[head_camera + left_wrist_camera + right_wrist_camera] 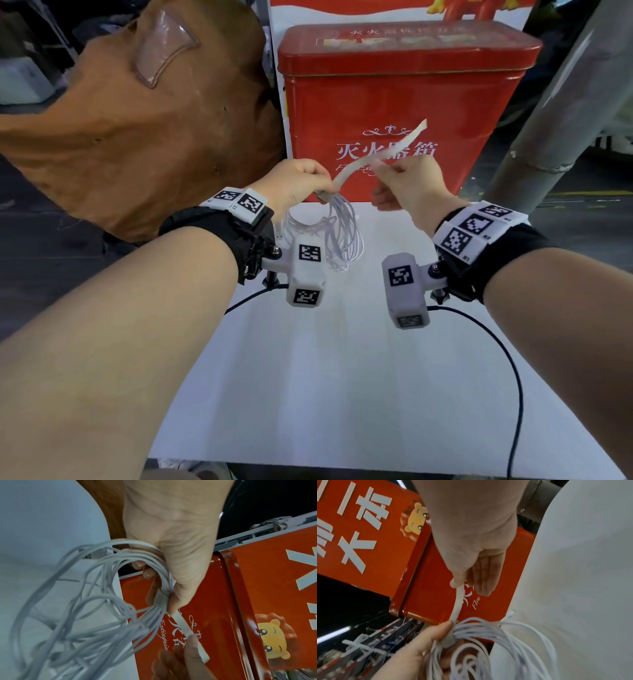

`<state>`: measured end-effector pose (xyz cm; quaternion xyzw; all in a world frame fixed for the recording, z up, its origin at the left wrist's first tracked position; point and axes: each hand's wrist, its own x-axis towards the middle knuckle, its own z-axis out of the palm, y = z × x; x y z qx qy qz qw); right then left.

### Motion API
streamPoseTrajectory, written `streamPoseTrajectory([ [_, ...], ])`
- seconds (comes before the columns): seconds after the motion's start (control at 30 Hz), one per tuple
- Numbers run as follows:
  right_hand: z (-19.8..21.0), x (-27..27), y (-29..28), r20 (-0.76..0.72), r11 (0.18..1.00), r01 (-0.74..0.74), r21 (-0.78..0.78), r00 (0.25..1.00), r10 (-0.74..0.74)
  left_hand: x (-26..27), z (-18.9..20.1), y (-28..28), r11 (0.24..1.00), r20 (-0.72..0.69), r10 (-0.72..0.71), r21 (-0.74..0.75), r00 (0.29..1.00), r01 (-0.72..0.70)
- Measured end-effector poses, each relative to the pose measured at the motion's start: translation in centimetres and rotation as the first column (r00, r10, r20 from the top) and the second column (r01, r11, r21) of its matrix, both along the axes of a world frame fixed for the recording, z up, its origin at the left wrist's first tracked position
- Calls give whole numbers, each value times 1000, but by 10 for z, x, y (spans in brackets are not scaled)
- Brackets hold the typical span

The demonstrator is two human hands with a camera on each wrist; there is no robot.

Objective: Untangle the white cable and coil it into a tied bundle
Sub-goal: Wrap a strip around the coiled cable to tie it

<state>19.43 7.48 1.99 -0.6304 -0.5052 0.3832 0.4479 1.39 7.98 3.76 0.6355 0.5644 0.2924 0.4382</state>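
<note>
The white cable [337, 236] hangs in several loose loops above the white table [325, 377]. My left hand [301, 185] grips the gathered top of the coil [130, 563], where a white flat strap [160, 600] is wrapped around the strands. The strap's free tail [387, 150] runs up and to the right. My right hand [404, 181] pinches that tail between thumb and fingers [458, 580]. The strap [458, 604] runs taut from the right thumb down to the wrap under the left thumb [436, 631]. A cable plug [510, 614] pokes out beside the coil.
A red tin box [394, 102] with white lettering stands just behind the hands at the table's far edge. A brown fabric bag [147, 113] lies to the left. A grey pipe [548, 120] slants up on the right. Black wrist-camera leads [507, 359] trail over the table.
</note>
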Motion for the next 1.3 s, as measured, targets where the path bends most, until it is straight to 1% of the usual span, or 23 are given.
streamPoseTrajectory([
  [0.03,-1,-2,-1,56,999,-34,6,998,33,0,-1,1,1000,19,27,-8,999,-26],
  [0.1,-2,-8,-3,208,987,-113,118,974,87,0,-2,2,997,50,83,-12,995,-82],
  [0.17,3,-18,-9,349,950,-236,206,924,155,3,-2,3,992,70,125,3,990,-126],
  [0.23,5,-30,-14,422,906,-346,243,879,222,7,-3,3,991,94,130,16,987,-132],
  [0.33,1,-38,-16,440,893,-362,269,870,220,13,-3,3,990,141,125,40,982,-132],
  [0.43,-2,-39,-14,434,890,-363,276,873,222,15,-5,4,989,152,127,62,980,-138],
  [0.57,-4,-36,-12,436,891,-366,269,871,227,15,-7,3,994,141,65,77,988,-76],
  [0.63,-5,-34,-12,418,891,-365,271,878,233,14,-7,1,997,123,28,67,992,-37],
  [0.7,-4,-33,-13,393,896,-362,259,887,244,14,-7,0,998,97,25,62,995,-31],
  [0.77,-2,-31,-12,388,906,-364,218,884,262,14,-7,-1,997,78,41,68,996,-46],
  [0.87,1,-27,-14,383,899,-417,132,858,342,17,-9,-2,996,61,30,85,998,-35],
  [0.93,2,-25,-16,335,905,-416,89,868,366,19,-11,0,989,-6,27,143,1000,-26],
  [1.0,2,-23,-16,300,915,-395,75,884,357,20,-13,2,981,-55,13,196,998,-2],
  [1.03,3,-22,-16,268,919,-387,81,896,354,20,-13,3,977,-56,1,215,998,11],
  [1.1,4,-21,-15,135,925,-363,109,928,348,21,-11,3,965,-37,-32,261,999,40],
  [1.17,7,-19,-13,24,940,-307,145,951,307,19,-8,4,926,-55,-43,374,998,61],
  [1.23,10,-16,-10,-59,967,-201,157,975,213,15,-6,7,851,-177,7,519,984,88],
  [1.3,12,-11,-6,-145,986,-77,146,985,98,11,-4,10,774,-300,98,622,949,117],
])
